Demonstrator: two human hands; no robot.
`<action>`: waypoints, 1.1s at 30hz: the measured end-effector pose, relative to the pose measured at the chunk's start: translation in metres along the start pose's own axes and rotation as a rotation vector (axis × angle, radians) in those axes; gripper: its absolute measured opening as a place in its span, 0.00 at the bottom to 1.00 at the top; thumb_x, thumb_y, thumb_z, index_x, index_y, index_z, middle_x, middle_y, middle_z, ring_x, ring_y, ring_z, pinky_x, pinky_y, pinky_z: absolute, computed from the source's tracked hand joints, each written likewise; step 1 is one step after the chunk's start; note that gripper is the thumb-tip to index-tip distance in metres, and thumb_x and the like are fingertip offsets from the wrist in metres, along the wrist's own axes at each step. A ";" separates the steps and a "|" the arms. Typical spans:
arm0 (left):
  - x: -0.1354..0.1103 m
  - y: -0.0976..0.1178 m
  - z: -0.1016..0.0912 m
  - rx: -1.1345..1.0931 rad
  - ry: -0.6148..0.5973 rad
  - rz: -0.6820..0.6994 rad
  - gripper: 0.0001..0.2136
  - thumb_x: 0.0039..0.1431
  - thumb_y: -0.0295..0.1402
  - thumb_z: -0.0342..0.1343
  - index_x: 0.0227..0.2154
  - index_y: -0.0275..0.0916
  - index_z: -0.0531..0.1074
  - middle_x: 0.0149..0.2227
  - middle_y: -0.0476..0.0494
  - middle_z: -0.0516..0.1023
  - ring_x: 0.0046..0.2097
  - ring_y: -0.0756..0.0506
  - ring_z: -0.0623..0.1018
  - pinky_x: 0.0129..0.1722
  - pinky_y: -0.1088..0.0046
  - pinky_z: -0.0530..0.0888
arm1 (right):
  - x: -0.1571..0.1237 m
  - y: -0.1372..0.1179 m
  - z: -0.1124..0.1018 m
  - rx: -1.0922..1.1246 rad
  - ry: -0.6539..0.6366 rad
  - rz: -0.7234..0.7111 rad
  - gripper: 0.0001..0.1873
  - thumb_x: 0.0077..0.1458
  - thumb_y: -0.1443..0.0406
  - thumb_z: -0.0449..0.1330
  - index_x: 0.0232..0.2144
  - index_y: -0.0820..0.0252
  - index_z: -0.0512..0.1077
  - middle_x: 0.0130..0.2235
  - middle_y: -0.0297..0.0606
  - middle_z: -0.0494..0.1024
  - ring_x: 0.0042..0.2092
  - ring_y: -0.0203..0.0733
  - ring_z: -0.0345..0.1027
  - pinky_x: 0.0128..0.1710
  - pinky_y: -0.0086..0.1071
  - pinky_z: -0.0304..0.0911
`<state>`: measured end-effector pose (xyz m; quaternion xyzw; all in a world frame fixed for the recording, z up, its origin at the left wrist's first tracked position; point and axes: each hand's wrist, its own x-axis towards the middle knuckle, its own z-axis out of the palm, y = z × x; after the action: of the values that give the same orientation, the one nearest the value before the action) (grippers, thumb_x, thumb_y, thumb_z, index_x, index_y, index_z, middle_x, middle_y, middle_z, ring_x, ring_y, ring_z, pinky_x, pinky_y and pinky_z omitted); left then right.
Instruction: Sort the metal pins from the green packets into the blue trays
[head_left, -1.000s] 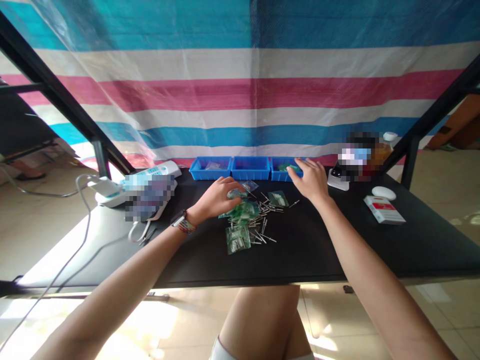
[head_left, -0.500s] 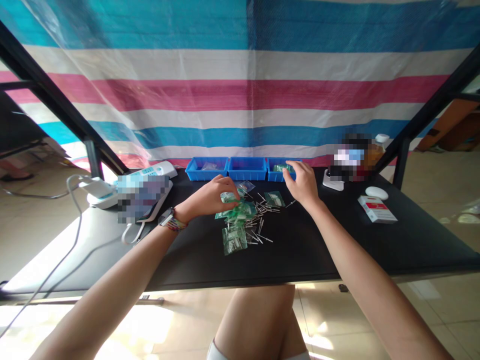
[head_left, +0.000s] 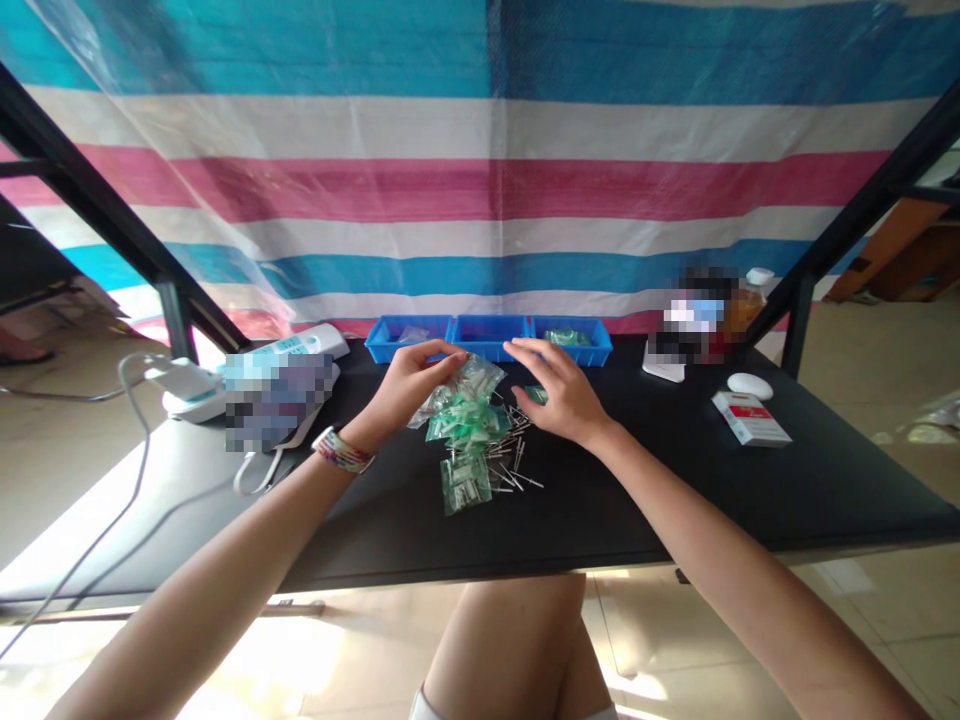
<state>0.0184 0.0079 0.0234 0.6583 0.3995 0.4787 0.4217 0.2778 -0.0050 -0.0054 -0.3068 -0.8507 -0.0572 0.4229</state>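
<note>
My left hand (head_left: 416,385) pinches the top of a clear plastic bag (head_left: 481,378) between thumb and fingers, at the back of a heap of small bags. Below it lie green-tinted zip bags (head_left: 466,425), and one more green bag (head_left: 466,482) with small pale pieces inside is nearest the front. Loose pop rivets (head_left: 517,462) are scattered to the right of the heap. Above them hovers my right hand (head_left: 566,395), fingers spread and holding nothing. It partly hides another green bag (head_left: 535,394).
Three joined blue bins (head_left: 491,350) stand along the back; the left holds a clear bag, the right green bags. At left are a power strip (head_left: 330,342) and cable; at right a red-and-white box (head_left: 752,420), a white oval object (head_left: 750,386) and a bottle (head_left: 756,290).
My right hand has come from the right bin toward the heap. My left hand has moved slightly left and back, and now grips a clear bag, which is raised.
</note>
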 end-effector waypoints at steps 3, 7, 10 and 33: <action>-0.002 0.001 0.006 -0.151 0.018 -0.095 0.17 0.55 0.47 0.71 0.35 0.36 0.81 0.28 0.49 0.74 0.28 0.53 0.70 0.28 0.78 0.68 | 0.001 -0.015 0.004 0.001 -0.056 -0.101 0.31 0.67 0.68 0.58 0.70 0.49 0.63 0.68 0.48 0.67 0.67 0.54 0.65 0.65 0.53 0.67; -0.005 0.003 0.013 -0.276 -0.031 -0.169 0.17 0.55 0.46 0.71 0.35 0.35 0.80 0.30 0.47 0.75 0.29 0.52 0.73 0.29 0.77 0.72 | 0.003 -0.022 0.006 0.035 -0.041 -0.113 0.24 0.69 0.67 0.58 0.64 0.48 0.71 0.65 0.46 0.71 0.66 0.52 0.67 0.64 0.53 0.68; -0.006 0.004 0.015 -0.303 -0.067 -0.160 0.18 0.57 0.46 0.68 0.40 0.35 0.78 0.38 0.42 0.79 0.34 0.48 0.79 0.35 0.71 0.79 | 0.005 -0.023 0.007 0.146 0.025 0.003 0.15 0.70 0.65 0.58 0.55 0.51 0.78 0.54 0.44 0.81 0.58 0.51 0.73 0.60 0.50 0.71; -0.019 0.005 0.017 0.364 0.005 0.305 0.15 0.69 0.45 0.59 0.35 0.38 0.79 0.34 0.42 0.82 0.37 0.44 0.79 0.41 0.68 0.74 | 0.004 -0.030 0.002 0.667 0.033 0.526 0.25 0.70 0.49 0.54 0.32 0.59 0.81 0.32 0.41 0.81 0.31 0.43 0.75 0.33 0.37 0.74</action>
<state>0.0313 -0.0144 0.0190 0.7750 0.3765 0.4585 0.2178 0.2572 -0.0261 0.0014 -0.3589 -0.7084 0.3261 0.5128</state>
